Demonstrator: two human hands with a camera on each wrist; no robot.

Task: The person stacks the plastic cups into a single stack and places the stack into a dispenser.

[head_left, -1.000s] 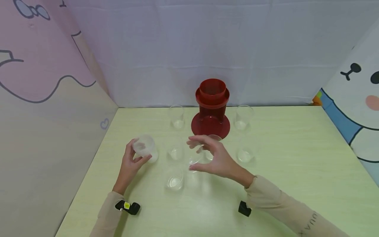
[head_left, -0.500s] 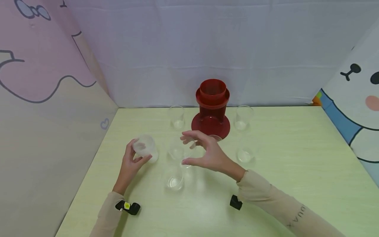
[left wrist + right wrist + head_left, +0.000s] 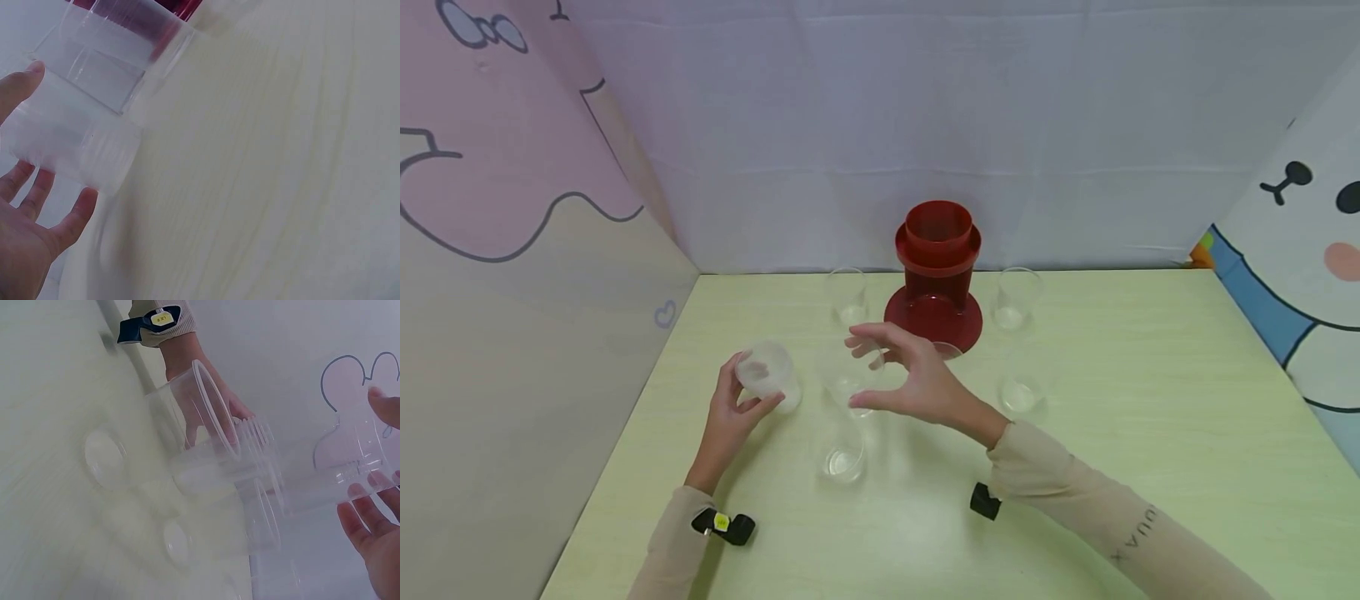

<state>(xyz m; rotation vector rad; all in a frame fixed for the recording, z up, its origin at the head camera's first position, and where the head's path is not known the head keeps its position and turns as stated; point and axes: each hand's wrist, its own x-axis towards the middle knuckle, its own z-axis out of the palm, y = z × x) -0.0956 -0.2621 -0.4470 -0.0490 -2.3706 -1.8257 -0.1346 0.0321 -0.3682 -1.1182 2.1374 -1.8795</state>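
Note:
At the left of the table, my left hand [image 3: 730, 417] grips a stack of clear plastic cups [image 3: 767, 375], which looks whitish where the walls overlap. The left wrist view shows thumb and fingers on opposite sides of that stack [image 3: 75, 137]. My right hand [image 3: 921, 379] holds a single clear plastic cup [image 3: 867, 383] between thumb and fingers. In the head view this cup overlaps another clear cup on the table behind it. The right wrist view has the held cup [image 3: 331, 469] close above other standing cups. A front cup [image 3: 842, 458] stands between my hands, nearer to me.
Red cups [image 3: 938, 242] are stacked on a red round base [image 3: 933, 321] at the back. Clear cups stand at the back left [image 3: 848, 300], back right [image 3: 1017, 300] and right of my right hand [image 3: 1021, 392]. One cup's rim [image 3: 947, 350] shows behind my right hand.
My right hand has moved left and slightly away from me with the clear cup, toward the cup at middle left. My left hand and its stack have stayed in place.

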